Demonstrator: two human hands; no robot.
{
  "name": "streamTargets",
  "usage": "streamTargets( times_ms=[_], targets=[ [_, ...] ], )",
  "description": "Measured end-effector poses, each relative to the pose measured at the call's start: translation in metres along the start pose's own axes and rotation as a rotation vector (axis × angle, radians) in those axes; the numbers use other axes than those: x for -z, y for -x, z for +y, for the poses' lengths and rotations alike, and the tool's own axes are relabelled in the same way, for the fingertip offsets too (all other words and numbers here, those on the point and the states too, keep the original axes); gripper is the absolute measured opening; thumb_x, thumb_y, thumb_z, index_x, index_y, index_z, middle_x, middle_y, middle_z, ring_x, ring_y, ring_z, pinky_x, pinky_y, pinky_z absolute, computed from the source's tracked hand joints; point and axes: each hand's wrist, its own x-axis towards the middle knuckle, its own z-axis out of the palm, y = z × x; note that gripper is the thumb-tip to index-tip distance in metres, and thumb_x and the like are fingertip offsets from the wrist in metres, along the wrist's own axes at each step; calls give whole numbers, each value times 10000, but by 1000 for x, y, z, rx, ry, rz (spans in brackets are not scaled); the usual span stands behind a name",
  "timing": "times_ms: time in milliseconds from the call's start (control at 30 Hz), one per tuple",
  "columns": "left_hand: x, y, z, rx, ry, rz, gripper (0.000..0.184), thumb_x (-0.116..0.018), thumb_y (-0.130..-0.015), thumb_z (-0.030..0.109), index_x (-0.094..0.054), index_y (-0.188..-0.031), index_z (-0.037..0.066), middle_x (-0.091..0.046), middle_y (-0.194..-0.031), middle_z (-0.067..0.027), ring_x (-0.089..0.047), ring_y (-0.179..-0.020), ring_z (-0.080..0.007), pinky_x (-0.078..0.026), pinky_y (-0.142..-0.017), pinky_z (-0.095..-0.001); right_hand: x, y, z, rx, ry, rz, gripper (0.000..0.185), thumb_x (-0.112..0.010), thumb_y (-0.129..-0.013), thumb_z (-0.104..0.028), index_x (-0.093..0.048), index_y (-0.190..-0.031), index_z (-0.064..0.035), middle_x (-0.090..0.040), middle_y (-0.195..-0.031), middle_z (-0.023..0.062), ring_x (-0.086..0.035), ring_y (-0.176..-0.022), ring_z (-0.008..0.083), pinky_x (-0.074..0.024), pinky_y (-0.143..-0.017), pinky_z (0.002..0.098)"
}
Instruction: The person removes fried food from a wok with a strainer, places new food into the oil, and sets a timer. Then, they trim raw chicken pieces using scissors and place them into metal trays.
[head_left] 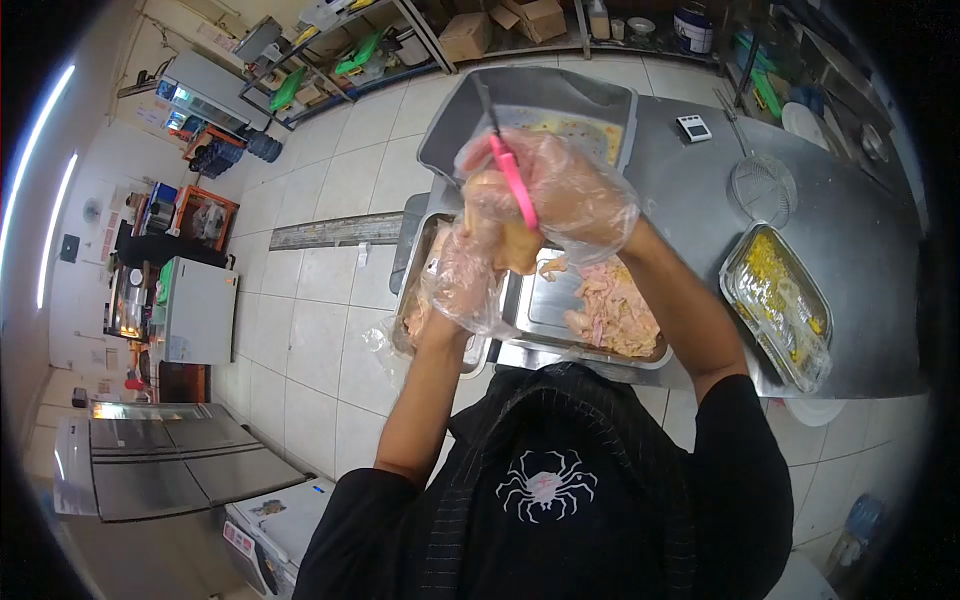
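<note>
Both my hands wear clear plastic gloves and meet above the metal trays. My right hand [580, 195] is closed around a pink-handled cutting tool [515, 180], its thin dark blade pointing away from me. Seen edge-on, it could be a knife or scissors; I cannot tell which. My left hand [465, 270] grips a pale yellowish piece of raw chicken [520, 247], which hangs partly hidden between the hands. Below them, a metal tray [537, 300] bears a heap of cut raw chicken [615, 310]. Another tray [402, 300] with meat lies under my left wrist.
A grey tub [455, 125] with yellowish liquid stands beyond my hands. To the right on the steel table [680, 190] are a white timer [693, 128], a wire skimmer [763, 188] and a plastic-wrapped tray [735, 290] of yellow food. Shelves with boxes [465, 37] line the far wall.
</note>
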Motion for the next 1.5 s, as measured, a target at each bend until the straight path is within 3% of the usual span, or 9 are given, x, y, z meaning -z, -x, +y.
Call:
streamTargets(
  times_ms=[200,500,700,1067,1167,1233,1300,1400,1500],
  targets=[
    [-11,-14,-5,16,425,164,400,-502,-934,302,-412,-1256,81,-530,-1148,-102,-556,-1050,-221,-517,-838,-341,1,30,42,42,-102,377,278,-709,-784,-129,-565,-1000,-31,-582,-884,52,-555,-801,114,-469,-734,247],
    [-6,-36,26,59,-57,143,298,-528,-925,297,-495,-1109,64,-536,-1005,-53,-560,-896,-141,-510,-750,-282,-12,96,105,-101,-270,685,352,-690,-816,-181,-529,-1091,-31,-535,-898,-7,-522,-757,62,-460,-668,182],
    [-4,-47,29,-1,-516,190,296,-479,-947,324,-510,-1039,45,-546,-828,-29,-545,-782,-126,-467,-676,-260,-79,119,117,-388,-633,-95,351,-624,-866,-292,-532,-1102,-48,-539,-876,14,-547,-782,67,-469,-573,198],
    [-15,-28,10,-337,-656,214,318,-458,-955,320,-516,-1036,18,-570,-853,-49,-532,-784,-107,-462,-702,-267,-81,92,117,-445,-1452,212,203,-535,-914,-200,-581,-983,-14,-614,-882,59,-629,-795,155,-552,-784,311],
    [-5,-26,4,-671,-1095,148,319,-526,-922,232,-486,-1141,4,-569,-917,-95,-557,-807,-176,-471,-713,-317,-80,89,117,-79,-732,143,153,-576,-889,-152,-589,-960,-18,-619,-884,49,-622,-784,129,-554,-740,293],
    [2,-29,10,-1171,-1543,54,442,-585,-865,121,-416,-1256,-1,-549,-992,-157,-567,-816,-261,-473,-694,-353,-77,88,103,-151,-981,161,157,-609,-869,-147,-594,-948,-13,-620,-877,43,-608,-773,106,-538,-714,271],
    [4,-27,16,-1176,-1606,53,518,-603,-838,89,-375,-1294,-2,-533,-1023,-177,-566,-820,-298,-474,-692,-365,-72,86,89,-222,-1225,170,167,-643,-849,-142,-599,-937,-8,-620,-870,38,-594,-761,82,-523,-689,250],
    [-4,-20,23,-1135,-1655,50,523,-603,-835,73,-371,-1297,-9,-529,-1039,-185,-566,-831,-310,-474,-702,-365,-71,84,87,-63,-660,181,220,-701,-810,-187,-605,-895,-7,-616,-808,22,-571,-737,63,-488,-634,211],
    [3,-7,15,-720,-1417,133,550,-636,-817,136,-393,-1292,6,-508,-1126,-192,-545,-940,-337,-455,-796,-398,-68,82,88,-245,-1237,177,269,-747,-770,-232,-611,-844,-12,-597,-731,-2,-557,-706,57,-474,-602,206]
  ],
)
